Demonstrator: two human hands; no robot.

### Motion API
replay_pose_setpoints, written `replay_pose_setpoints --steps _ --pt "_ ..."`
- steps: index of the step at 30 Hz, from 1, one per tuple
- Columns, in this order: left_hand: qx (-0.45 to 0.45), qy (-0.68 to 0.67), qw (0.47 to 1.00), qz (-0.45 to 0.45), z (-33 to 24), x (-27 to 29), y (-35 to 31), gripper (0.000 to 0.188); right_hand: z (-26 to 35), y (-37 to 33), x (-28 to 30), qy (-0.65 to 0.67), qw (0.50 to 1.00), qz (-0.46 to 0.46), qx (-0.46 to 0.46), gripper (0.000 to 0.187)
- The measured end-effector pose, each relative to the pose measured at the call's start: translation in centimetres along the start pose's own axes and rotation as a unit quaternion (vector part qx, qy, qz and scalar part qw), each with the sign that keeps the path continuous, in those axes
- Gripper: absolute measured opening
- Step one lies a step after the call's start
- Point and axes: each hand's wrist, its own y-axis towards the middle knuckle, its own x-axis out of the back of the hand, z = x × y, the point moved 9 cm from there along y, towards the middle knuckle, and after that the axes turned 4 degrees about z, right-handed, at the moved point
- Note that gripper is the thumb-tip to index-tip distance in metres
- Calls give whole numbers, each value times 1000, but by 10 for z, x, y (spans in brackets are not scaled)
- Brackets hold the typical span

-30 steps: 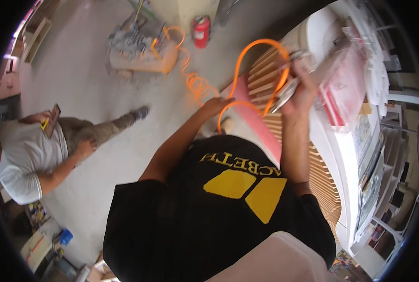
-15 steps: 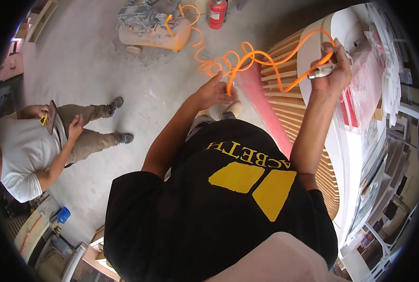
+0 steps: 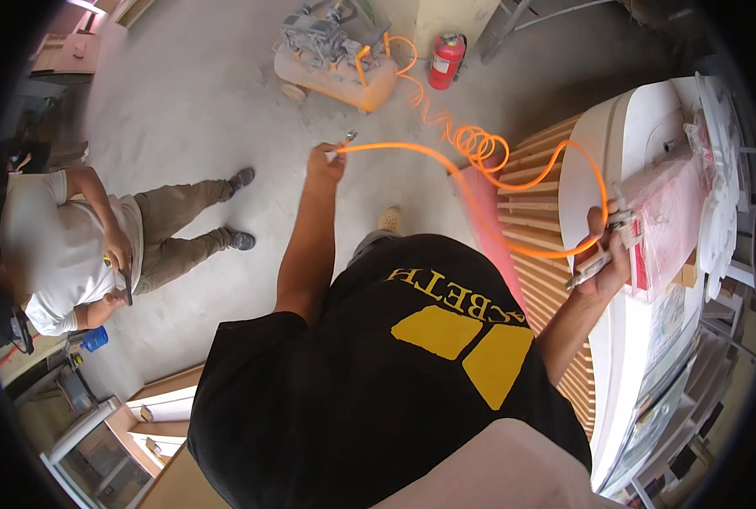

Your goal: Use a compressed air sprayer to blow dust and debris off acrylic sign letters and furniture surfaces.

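Stretched out ahead and to the left, my left hand (image 3: pixel 325 163) grips the end of an orange air hose (image 3: pixel 395 146), whose metal coupling (image 3: pixel 350 137) sticks out past the fingers. The hose sweeps across to my right hand (image 3: pixel 609 263), bends up by its fingers, then runs into loose coils. My right hand is closed around a silver spray gun (image 3: pixel 590 270), a metal tool with its head beside the fingertips. Fingers hide part of the tool. No joint between hose and tool can be made out.
A dusty compressor (image 3: pixel 336 76) and a red fire extinguisher (image 3: pixel 447 61) stand ahead. At right is a white, curved unit with wooden slats (image 3: pixel 535 182), bearing plastic-wrapped material (image 3: pixel 671 212). A person in a white shirt (image 3: pixel 89 246) stands left, holding a dark flat device.
My left hand has moved left and away from my right, drawing the hose end out. The spray gun shows more plainly in my right hand. The view has shifted, and the other person's hands have moved.
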Motion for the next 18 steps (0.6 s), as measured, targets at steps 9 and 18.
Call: replay_pose_setpoints --steps 9,18 --pt "-102 -5 995 17 -128 -55 -25 56 -7 -35 161 -149 977 -151 -2 33" --pt "-220 126 938 235 -130 -156 -119 25 -136 -74 250 -327 917 -166 -156 28"
